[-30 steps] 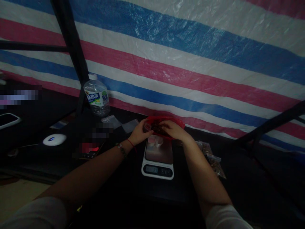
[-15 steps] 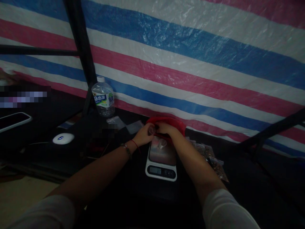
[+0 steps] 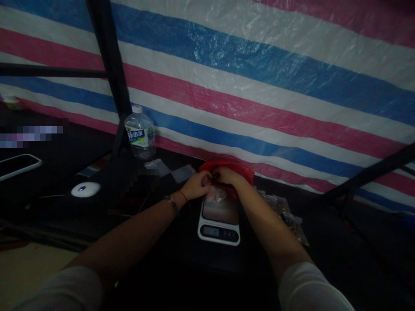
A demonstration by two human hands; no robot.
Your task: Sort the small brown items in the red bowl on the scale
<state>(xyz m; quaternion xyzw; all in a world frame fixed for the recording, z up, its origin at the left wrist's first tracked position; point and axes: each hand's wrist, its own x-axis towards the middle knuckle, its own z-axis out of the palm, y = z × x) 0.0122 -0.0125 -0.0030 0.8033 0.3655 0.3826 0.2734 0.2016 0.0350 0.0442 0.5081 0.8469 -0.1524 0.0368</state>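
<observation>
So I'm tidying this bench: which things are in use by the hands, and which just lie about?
In use: left hand, right hand, red bowl, scale, small clear cup.
Lying about: water bottle, white puck, phone, filled bags.

A woven plastic tarp in slanting blue, white and pink stripes fills the back as a wall, its surface catching a soft sheen. Dark poles cross in front of it at the left, and another slants at the right. Below lies a dark table. The light is dim. A pale strip of floor shows at lower left.
</observation>
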